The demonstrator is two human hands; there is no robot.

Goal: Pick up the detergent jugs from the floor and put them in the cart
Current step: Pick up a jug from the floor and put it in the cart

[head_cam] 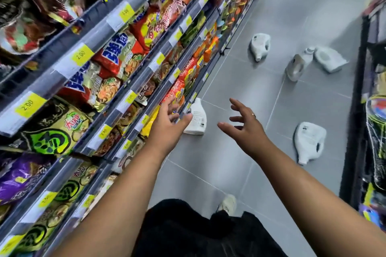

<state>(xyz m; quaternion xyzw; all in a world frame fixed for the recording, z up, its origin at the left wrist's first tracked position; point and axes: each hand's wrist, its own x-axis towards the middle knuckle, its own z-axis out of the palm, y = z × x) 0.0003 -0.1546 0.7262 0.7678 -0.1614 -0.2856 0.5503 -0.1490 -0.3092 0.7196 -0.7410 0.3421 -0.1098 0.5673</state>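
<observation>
Now, your left hand [169, 119] and right hand [244, 123] reach out empty and spread open, one white jug [198, 120] lies at the foot of the shelf [133, 81], a grey jug [295, 68] and three other white jugs [310, 142] lie farther out from it.

one head-worn view, tilted, looks forward and down along the aisle floor [250, 83], shelves [117, 21] close at its left.

Five detergent jugs [309, 142] on floor [240, 81]

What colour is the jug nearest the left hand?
The plastic detergent jug is white; head view shows it.
</observation>
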